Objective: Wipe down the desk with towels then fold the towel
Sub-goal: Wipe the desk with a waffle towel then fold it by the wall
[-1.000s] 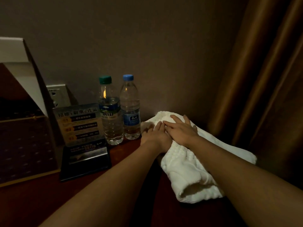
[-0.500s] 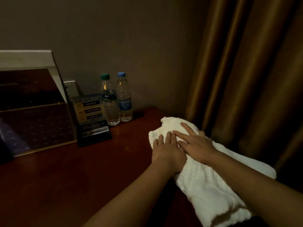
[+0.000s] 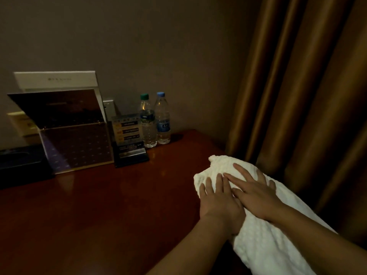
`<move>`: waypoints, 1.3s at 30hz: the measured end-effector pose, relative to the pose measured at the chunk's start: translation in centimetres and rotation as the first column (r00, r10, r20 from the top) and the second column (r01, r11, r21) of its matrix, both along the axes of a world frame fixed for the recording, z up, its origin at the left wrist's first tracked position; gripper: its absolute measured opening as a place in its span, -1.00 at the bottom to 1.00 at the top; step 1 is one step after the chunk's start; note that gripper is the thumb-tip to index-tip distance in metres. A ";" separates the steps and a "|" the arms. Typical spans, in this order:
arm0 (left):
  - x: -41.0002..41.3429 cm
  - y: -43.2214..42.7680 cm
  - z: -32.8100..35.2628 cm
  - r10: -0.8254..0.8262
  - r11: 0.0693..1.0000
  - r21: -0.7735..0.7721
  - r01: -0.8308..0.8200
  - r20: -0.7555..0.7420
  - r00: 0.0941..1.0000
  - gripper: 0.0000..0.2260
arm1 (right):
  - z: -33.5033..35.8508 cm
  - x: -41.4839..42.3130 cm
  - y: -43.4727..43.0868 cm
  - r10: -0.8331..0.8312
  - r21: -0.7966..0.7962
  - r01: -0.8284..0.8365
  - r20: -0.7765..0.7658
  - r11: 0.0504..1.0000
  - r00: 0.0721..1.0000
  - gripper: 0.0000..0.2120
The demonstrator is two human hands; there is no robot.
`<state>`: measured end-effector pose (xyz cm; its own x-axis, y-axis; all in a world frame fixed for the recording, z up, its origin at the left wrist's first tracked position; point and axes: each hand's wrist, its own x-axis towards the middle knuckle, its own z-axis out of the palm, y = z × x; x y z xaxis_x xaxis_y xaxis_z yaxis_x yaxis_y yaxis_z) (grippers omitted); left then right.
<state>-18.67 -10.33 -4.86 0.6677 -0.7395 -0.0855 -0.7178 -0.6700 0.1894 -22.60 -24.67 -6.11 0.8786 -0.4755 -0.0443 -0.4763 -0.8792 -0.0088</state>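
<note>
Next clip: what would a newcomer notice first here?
The white towel at the right of the desk, bright in the dim room, with the left hand and right hand pressed flat on it, side by side. Behind, a green-capped bottle and a blue-capped bottle stand at the back.

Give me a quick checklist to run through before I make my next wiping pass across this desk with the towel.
1. Hands on the towel: left hand and right hand both lie flat on the white towel. Ok.
2. Towel wholly on the desk: it lies bunched on the right side, and its near end runs out of view. Cannot tell.
3. Bottles out of the way: green-capped bottle and blue-capped bottle stand upright by the back wall, apart from the towel. Ok.
4. Sign stand out of the way: it stands beside the bottles, apart from the towel. Ok.
5. Curtain free of the towel: it hangs close beside it, and any contact is lost in the dark. Cannot tell.
</note>
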 end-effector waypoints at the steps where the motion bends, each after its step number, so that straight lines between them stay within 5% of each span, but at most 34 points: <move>1: 1.0 -0.3 -0.1 0.004 1.000 -0.004 -0.004 -0.001 1.000 -0.40 | 0.0 0.9 -0.2 0.003 0.002 -0.003 0.003 1.000 1.000 -0.50; 12: 19.1 -4.6 -1.3 0.113 0.991 -0.077 -0.113 0.004 0.994 -0.42 | 0.5 19.0 -3.4 0.028 0.074 -0.035 0.085 0.997 0.996 -0.53; 19: 23.6 -6.4 -1.7 0.145 0.986 -0.090 -0.143 0.012 0.989 -0.42 | 0.4 23.7 -5.4 0.040 0.105 -0.050 0.100 0.993 0.994 -0.41; 26: 18.9 -4.5 -1.1 0.127 0.989 -0.070 -0.127 -0.015 0.992 -0.42 | 0.3 18.7 -3.9 0.026 0.090 -0.032 0.072 0.995 0.997 -0.49; 39: -4.2 -0.2 -0.6 0.059 0.992 -0.112 -0.060 -0.018 0.998 -0.41 | -0.2 -4.6 -0.7 0.011 0.023 -0.013 0.087 1.000 0.996 -0.48</move>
<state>-22.83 -10.56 -5.46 0.7101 -0.7040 -0.0139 -0.6740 -0.6852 0.2760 -27.22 -25.33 -6.28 0.8851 -0.4649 0.0210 -0.4626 -0.8838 -0.0701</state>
